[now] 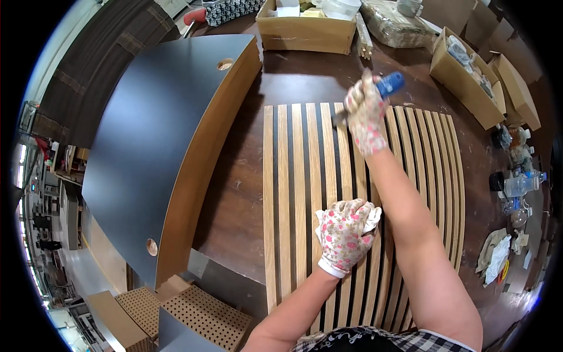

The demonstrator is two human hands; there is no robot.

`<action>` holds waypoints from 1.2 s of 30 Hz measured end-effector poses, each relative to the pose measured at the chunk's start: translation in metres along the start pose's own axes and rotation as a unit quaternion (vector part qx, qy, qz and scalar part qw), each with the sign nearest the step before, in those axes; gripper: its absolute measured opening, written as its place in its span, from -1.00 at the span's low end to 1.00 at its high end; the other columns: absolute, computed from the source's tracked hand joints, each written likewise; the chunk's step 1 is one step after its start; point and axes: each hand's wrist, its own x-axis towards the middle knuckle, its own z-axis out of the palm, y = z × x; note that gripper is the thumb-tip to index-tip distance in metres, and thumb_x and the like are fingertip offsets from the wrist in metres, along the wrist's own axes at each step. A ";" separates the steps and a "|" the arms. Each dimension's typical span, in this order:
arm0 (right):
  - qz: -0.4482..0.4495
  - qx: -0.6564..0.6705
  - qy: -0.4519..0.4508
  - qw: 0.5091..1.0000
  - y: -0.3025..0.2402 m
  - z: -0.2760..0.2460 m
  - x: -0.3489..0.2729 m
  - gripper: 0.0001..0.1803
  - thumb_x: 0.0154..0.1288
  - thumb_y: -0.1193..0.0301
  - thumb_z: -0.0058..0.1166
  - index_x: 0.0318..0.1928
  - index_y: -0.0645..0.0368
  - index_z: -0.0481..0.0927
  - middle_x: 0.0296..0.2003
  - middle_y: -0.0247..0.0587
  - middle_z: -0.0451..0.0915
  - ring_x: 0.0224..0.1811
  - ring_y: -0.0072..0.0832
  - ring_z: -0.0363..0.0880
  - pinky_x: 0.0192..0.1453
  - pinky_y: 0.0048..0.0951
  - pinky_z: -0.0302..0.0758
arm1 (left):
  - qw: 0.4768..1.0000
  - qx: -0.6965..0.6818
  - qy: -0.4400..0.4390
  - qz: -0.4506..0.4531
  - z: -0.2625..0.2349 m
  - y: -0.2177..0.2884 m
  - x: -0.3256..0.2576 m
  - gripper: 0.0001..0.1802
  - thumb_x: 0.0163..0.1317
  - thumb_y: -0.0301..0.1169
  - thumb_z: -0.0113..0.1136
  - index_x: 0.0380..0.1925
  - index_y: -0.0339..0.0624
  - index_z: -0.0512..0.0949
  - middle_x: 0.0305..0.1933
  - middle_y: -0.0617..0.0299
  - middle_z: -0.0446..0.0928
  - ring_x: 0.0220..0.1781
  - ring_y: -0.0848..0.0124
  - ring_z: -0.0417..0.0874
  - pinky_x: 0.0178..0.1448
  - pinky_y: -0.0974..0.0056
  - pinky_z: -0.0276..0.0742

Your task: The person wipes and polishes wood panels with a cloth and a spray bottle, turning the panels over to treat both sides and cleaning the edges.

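Bare arms (410, 223) over a striped wood panel (352, 182)

The panel lies on the brown worktop (229, 234), from the middle down toward the near edge. Its pale wood strips have dark gaps between them.

The left hand (346, 234), in a flowery glove, is closed up and sits on the strips. Something white pokes out at both sides of it; I cannot tell what it is. The right hand (368, 117), in a glove like it, is close to the panel's far edge. It is wrapped round a tool (392, 85) with a blue handle. The tool's dark end is blurry, so I cannot tell if it touches the strips.

Along the worktop's left edge is a big curved board (141, 129). Its top is dark blue-gray, its side is wood, and 2 round holes go into the top.

By the far edge sit an open cardboard box (308, 38), a bunch of thin sticks (363, 41) and a wrapped pack (396, 26). Another open box (460, 82), full of small things, is near the far right corner. Clear bottles (522, 186) are by the right edge, with crumpled rags (497, 258) nearer the near right corner.
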 end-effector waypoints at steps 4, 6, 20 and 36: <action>-0.035 -0.042 0.022 0.998 0.007 0.021 0.029 -0.77 0.16 0.36 0.15 -0.41 -0.05 0.30 -0.79 -0.47 0.27 -0.87 -0.64 0.20 -0.83 -0.61 0.07 | 0.999 -0.009 0.044 0.028 0.011 -0.002 0.003 -0.73 -0.13 -0.37 0.29 -0.33 -0.05 0.58 -0.21 0.27 0.55 -0.16 0.26 0.53 -0.05 0.19 0.38; -0.021 -0.036 0.015 0.999 0.005 0.013 0.014 -0.76 0.17 0.37 0.14 -0.43 -0.05 0.28 -0.80 -0.49 0.25 -0.87 -0.66 0.16 -0.83 -0.62 0.04 | 0.999 -0.008 0.046 0.021 0.008 -0.003 0.003 -0.75 -0.13 -0.36 0.27 -0.35 -0.05 0.58 -0.24 0.27 0.56 -0.18 0.25 0.54 -0.06 0.19 0.39; 0.034 0.031 0.005 0.999 0.001 -0.007 -0.017 -0.80 0.16 0.41 0.16 -0.41 -0.02 0.35 -0.77 -0.50 0.31 -0.88 -0.71 0.20 -0.87 -0.67 0.11 | 0.999 -0.010 0.049 0.019 0.007 -0.006 0.004 -0.74 -0.16 -0.38 0.28 -0.35 -0.05 0.59 -0.23 0.27 0.56 -0.16 0.23 0.51 -0.07 0.18 0.38; 0.062 -0.002 0.024 0.998 0.046 0.037 -0.003 -0.81 0.16 0.42 0.15 -0.43 -0.03 0.37 -0.79 -0.45 0.34 -0.88 -0.65 0.24 -0.86 -0.59 0.09 | 0.997 0.026 -0.062 -0.029 -0.002 0.001 0.000 -0.56 -0.25 -0.38 0.30 -0.23 -0.12 0.53 -0.07 0.21 0.47 -0.01 0.17 0.43 0.04 0.09 0.28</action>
